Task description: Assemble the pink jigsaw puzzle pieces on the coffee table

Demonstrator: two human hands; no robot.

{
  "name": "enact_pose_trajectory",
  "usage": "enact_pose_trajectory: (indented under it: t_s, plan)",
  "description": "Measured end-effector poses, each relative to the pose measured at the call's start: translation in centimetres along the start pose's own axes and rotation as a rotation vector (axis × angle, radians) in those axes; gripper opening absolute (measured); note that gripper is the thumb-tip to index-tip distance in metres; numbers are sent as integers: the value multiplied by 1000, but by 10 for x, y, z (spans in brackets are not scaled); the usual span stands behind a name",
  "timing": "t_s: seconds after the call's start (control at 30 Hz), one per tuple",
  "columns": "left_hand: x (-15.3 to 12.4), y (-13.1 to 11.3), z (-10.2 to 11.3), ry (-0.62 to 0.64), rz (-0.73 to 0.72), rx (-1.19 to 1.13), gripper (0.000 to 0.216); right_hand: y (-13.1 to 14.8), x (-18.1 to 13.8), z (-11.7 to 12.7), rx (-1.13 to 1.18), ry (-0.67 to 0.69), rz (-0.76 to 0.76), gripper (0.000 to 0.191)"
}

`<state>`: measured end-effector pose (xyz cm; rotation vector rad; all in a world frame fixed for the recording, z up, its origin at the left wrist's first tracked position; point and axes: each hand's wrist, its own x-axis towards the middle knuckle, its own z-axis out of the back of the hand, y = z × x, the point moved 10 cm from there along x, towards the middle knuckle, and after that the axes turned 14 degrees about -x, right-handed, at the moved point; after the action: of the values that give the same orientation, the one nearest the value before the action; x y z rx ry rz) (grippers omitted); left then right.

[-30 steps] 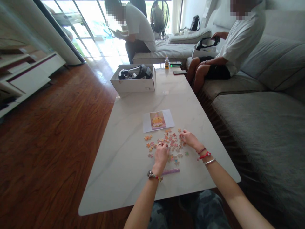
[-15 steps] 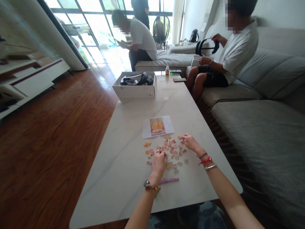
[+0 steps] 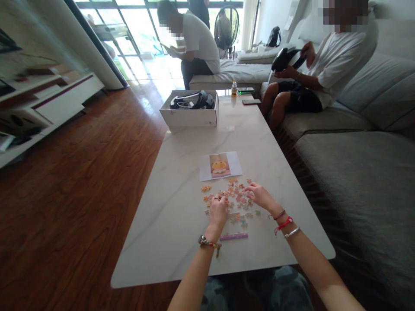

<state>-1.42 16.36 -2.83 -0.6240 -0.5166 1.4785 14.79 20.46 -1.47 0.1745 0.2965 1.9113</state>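
Note:
Several small pastel puzzle pieces (image 3: 238,196) lie scattered on the white marble table (image 3: 181,203). My left hand (image 3: 218,211) rests on the left part of the pile, fingers curled down onto pieces. My right hand (image 3: 261,196) sits at the pile's right side, fingers bent and pinching among the pieces. What either hand holds is too small to make out. A paper sheet with a yellow chick picture (image 3: 220,166) lies just beyond the pile. A joined purple strip of pieces (image 3: 234,236) lies near my left wrist.
A white box holding a black headset (image 3: 191,108) stands at the table's far end, with a small bottle (image 3: 234,87) and a phone (image 3: 252,102) beyond. A grey sofa (image 3: 356,164) runs along the right, where a person (image 3: 320,69) sits holding a headset. Another person (image 3: 194,43) sits farther back.
The view shifted slightly. Both my hands stayed on the puzzle pile, the right one drawing a little nearer the left. The person on the sofa moved the headset about.

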Motion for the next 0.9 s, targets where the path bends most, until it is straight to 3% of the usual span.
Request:
enact_pose_trajectory:
  t_s: [0.13, 0.3, 0.5, 0.63, 0.77, 0.9]
  plan:
    - [2, -1, 4, -34, -17, -25, 23, -2, -16, -9, 19, -3, -75, 17]
    - [0, 1, -1, 9, 10, -19, 24, 2, -23, -11, 48, -45, -68, 14]
    - [-6, 4, 5, -21, 50, -30, 22, 1, -7, -8, 14, -24, -123, 14]
    - [-8, 5, 6, -12, 60, -42, 21, 17, -1, -9, 64, -18, -58, 13]
    - [-11, 0, 2, 4, 43, -23, 22, 34, -15, -17, 125, -7, 29, 17]
    - [-9, -7, -8, 28, 21, -3, 16, 24, -33, -19, 109, -33, -44, 18]
